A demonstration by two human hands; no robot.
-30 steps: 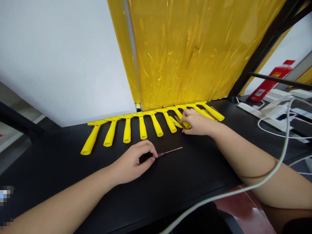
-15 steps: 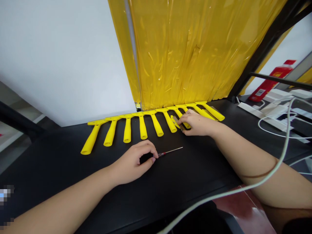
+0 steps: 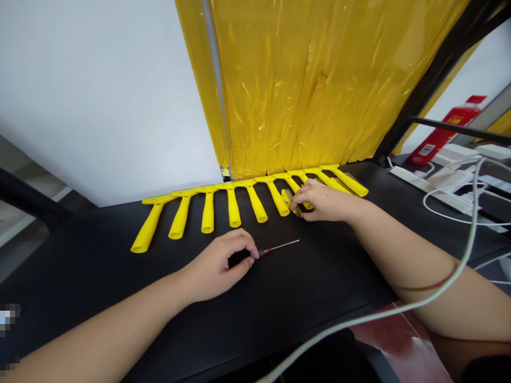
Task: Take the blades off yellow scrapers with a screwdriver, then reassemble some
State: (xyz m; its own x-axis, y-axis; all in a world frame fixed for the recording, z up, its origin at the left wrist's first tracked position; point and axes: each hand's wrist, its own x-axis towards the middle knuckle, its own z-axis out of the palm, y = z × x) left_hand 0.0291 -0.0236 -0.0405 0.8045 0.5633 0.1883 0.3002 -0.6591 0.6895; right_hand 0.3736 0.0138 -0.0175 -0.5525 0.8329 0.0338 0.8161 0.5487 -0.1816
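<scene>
My left hand [image 3: 219,263] rests on the black table with thumb and fingertips closed on the handle of a small screwdriver [image 3: 281,246]. Its thin metal shaft points right, low over the tabletop. Farther right, my right hand [image 3: 319,202] pinches a small flat piece [image 3: 286,197], yellow with a metallic side; the fingers cover most of it. Several yellow T-shaped handles [image 3: 207,213] stand in a row along the back, their hollow ends toward me. Behind my right fingers, one handle [image 3: 293,183] is partly hidden.
A yellow plastic curtain [image 3: 279,90] and a white panel [image 3: 99,96] border the back edge. At the right are a black frame post [image 3: 435,69], a red bottle [image 3: 443,130] and a white power strip [image 3: 431,189]. A white cable [image 3: 359,322] crosses the foreground and my right forearm.
My right fingers have shifted slightly, and the small yellow-and-metal piece has turned a little in them. My left hand and the screwdriver stay in place.
</scene>
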